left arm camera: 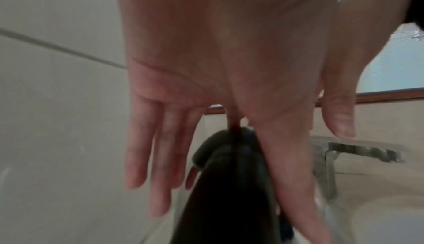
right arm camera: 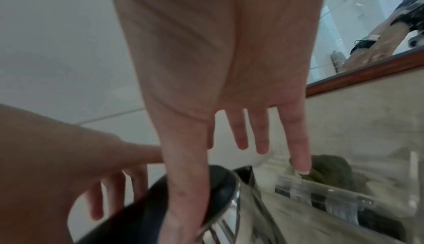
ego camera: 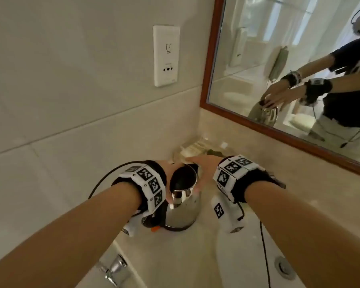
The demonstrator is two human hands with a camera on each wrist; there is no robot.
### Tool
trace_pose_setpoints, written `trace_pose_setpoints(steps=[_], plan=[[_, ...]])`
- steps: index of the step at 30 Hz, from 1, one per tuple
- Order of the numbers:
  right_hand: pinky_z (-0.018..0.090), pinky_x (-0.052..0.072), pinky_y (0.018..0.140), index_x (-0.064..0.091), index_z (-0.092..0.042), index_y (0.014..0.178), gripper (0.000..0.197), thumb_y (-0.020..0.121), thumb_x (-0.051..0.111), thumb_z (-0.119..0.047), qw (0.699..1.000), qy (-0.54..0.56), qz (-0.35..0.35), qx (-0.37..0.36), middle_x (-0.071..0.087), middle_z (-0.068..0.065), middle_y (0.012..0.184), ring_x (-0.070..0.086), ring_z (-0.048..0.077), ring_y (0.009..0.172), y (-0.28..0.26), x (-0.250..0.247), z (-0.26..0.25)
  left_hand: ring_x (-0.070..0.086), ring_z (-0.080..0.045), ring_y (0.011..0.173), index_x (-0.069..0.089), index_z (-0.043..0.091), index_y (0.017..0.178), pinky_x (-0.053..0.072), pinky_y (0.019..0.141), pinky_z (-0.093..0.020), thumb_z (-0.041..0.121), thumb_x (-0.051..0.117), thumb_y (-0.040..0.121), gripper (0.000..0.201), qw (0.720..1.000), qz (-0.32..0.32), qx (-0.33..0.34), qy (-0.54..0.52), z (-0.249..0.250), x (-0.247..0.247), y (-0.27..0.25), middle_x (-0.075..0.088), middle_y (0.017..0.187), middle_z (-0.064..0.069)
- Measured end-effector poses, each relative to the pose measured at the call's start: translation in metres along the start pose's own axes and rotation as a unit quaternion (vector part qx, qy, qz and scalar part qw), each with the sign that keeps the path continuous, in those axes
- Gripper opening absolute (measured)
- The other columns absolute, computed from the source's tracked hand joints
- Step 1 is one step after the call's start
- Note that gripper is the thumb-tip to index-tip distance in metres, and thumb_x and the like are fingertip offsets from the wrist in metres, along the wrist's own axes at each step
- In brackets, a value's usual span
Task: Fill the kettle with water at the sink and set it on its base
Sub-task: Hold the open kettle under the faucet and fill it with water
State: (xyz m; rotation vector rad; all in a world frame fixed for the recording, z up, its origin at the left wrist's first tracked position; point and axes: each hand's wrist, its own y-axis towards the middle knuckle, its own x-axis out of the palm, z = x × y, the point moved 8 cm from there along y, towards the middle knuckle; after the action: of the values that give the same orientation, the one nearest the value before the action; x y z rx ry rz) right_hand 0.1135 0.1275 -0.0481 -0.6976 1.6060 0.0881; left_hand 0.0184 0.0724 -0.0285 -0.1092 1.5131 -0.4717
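A steel kettle (ego camera: 184, 214) with a black lid (ego camera: 183, 176) stands upright on the counter in the corner, with its black base (ego camera: 175, 229) showing under it. Both hands are over its top. My left hand (ego camera: 168, 170) has straight fingers by the lid's left side. My right hand (ego camera: 204, 166) reaches across the right side, its thumb lying on the lid. In the left wrist view my left hand (left arm camera: 218, 84) hangs above the black top (left arm camera: 229, 193). In the right wrist view my right hand (right arm camera: 229, 93) has its thumb on the lid (right arm camera: 221, 180).
A black cable (ego camera: 100, 181) loops left of the kettle. A glass tray (right arm camera: 321, 199) of sachets sits behind it. The sink basin (ego camera: 247, 262), with a drain (ego camera: 284, 268) and a tap (ego camera: 112, 269), lies in front. A wall socket (ego camera: 166, 56) and a mirror (ego camera: 289, 59) are above.
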Motion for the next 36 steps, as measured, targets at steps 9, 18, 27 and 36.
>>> trace_pose_setpoints(steps=[9, 18, 27, 36], plan=[[0.037, 0.037, 0.107, 0.034, -0.026, 0.136, 0.101, 0.051, 0.087, -0.033, 0.997, 0.073, -0.008, -0.033, 0.051, 0.000, 0.135, 0.047, 0.022, 0.124, 0.000, 0.009, -0.015, 0.058, -0.026, 0.105, 0.027, 0.025, 0.136, 0.044, 0.077, -0.030, 0.030, 0.077, 0.069, 0.084, 0.998, 0.038, 0.025, -0.037, 0.002, 0.002, -0.003, 0.059, 0.120, -0.006], [0.037, 0.039, 0.105, 0.043, -0.022, 0.129, 0.093, 0.048, 0.089, -0.028, 0.984, 0.168, 0.054, -0.018, 0.050, 0.003, 0.128, 0.043, 0.023, 0.123, -0.013, 0.011, -0.003, 0.063, -0.032, 0.088, 0.012, 0.034, 0.133, 0.055, 0.078, -0.044, 0.017, 0.074, 0.068, 0.092, 0.975, 0.151, -0.001, -0.161, -0.009, 0.004, -0.021, 0.063, 0.101, -0.010], [0.045, 0.041, 0.104, 0.042, -0.028, 0.130, 0.099, 0.044, 0.085, -0.049, 0.985, 0.158, 0.027, 0.064, 0.046, 0.003, 0.128, 0.040, 0.024, 0.123, -0.061, 0.024, 0.035, 0.054, -0.020, 0.067, 0.017, 0.031, 0.135, 0.043, 0.061, -0.027, 0.013, 0.063, 0.076, 0.078, 0.960, 0.191, 0.058, -0.195, 0.039, -0.016, -0.041, 0.051, 0.071, 0.004], [0.040, 0.048, 0.097, 0.055, -0.024, 0.119, 0.091, 0.039, 0.085, -0.053, 0.981, 0.131, -0.016, 0.144, 0.061, -0.003, 0.118, 0.057, 0.021, 0.110, -0.155, 0.035, 0.104, 0.063, -0.028, 0.065, 0.018, 0.034, 0.128, 0.051, 0.060, -0.037, 0.013, 0.069, 0.067, 0.082, 0.930, 0.161, 0.125, -0.306, 0.129, 0.011, -0.045, 0.058, 0.065, -0.002]])
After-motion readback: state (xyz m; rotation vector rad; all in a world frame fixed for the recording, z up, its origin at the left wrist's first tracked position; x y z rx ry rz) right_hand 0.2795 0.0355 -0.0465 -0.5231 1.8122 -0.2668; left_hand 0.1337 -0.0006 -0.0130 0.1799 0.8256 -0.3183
